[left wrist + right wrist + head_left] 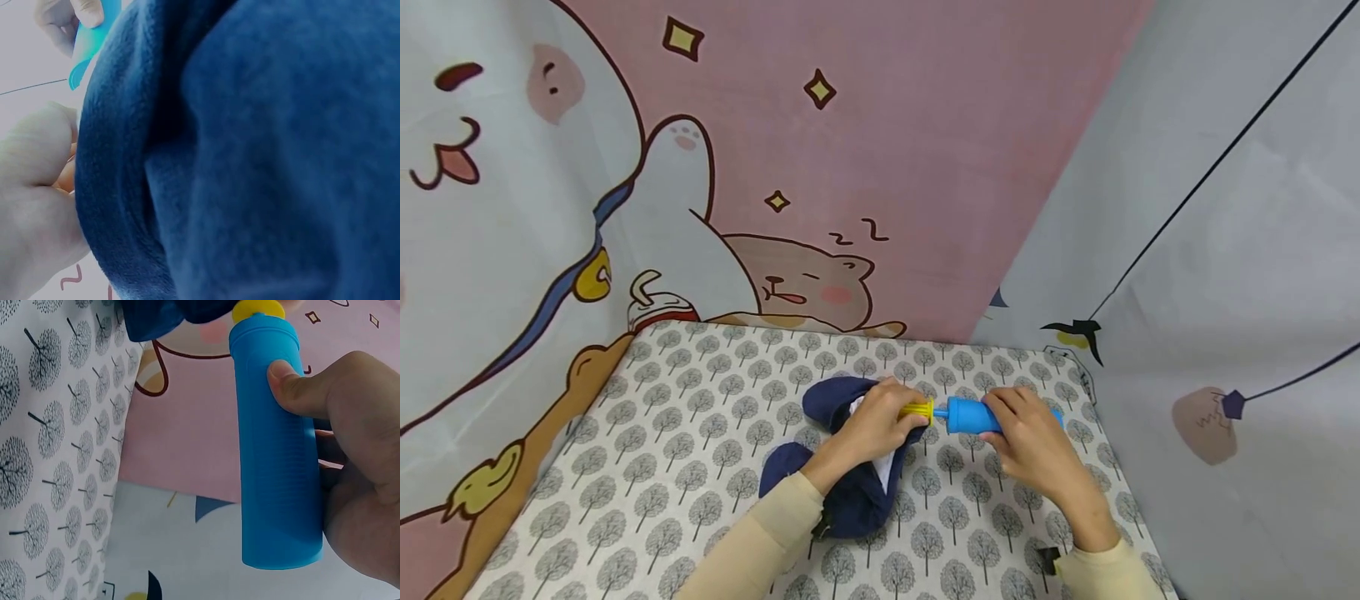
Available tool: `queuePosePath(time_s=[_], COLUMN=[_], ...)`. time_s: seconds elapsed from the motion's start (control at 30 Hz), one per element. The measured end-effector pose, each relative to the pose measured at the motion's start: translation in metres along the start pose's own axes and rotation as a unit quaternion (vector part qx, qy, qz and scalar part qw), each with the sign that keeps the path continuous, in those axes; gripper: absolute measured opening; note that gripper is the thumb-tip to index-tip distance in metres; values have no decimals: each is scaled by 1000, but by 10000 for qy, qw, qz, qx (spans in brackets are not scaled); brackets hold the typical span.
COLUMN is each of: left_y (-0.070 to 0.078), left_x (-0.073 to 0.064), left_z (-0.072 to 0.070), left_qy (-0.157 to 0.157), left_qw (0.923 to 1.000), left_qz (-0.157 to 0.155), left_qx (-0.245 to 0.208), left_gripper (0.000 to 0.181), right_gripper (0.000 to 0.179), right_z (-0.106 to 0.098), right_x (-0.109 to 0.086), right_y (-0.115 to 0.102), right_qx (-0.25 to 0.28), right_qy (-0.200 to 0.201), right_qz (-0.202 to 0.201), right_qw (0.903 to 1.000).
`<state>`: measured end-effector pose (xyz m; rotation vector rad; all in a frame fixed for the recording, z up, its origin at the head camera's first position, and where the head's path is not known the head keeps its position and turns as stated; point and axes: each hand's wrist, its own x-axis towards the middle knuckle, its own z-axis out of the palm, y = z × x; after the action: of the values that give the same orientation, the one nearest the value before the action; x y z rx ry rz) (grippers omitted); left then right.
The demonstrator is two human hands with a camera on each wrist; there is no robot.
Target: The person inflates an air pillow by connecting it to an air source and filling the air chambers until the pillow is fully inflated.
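Note:
A blue hand pump (pixel 972 415) with a yellow handle (pixel 917 409) lies sideways between the two hands. My left hand (pixel 880 421) grips the handle, and my right hand (pixel 1028 437) holds the barrel, thumb along its side in the right wrist view. A short length of blue rod (pixel 940 413) shows between handle and barrel. Under the left hand and forearm is a navy, U-shaped neck pillow (pixel 861 508) with a white patch on its inside. Its soft fabric (pixel 262 156) fills most of the left wrist view and hides the left fingers there.
The table is covered with a white cloth (pixel 696 454) printed with grey trees. A pink and white cartoon curtain (pixel 925 167) hangs behind it, and pale hanging cloth (pixel 1247 250) borders the right side. A small black piece (pixel 1048 560) lies by the right sleeve.

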<state>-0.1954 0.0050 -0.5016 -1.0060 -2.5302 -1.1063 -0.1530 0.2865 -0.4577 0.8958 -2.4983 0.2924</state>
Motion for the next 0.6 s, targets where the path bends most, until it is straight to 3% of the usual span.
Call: queuePosePath(time_s=[0.17, 0.23, 0.37, 0.6], left_y=[-2, 4, 10, -5], left_x=[0, 1, 3, 3], left_z=[7, 4, 0, 8], left_qy=[-2, -118, -166, 7], left_qw=[10000, 9999, 9998, 9990], left_qz=[81, -32, 31, 430], left_qx=[48, 36, 78, 88], left_gripper=[21, 21, 21, 21], right_gripper=[54, 54, 55, 53], right_z=[6, 7, 6, 2], right_x=[2, 2, 2, 1], right_y=[-6, -7, -6, -1], right_qx=[47, 74, 110, 221], right_qy=[-39, -79, -110, -228], right_qz=[6, 34, 103, 158], right_qw=[10000, 9999, 9998, 9994])
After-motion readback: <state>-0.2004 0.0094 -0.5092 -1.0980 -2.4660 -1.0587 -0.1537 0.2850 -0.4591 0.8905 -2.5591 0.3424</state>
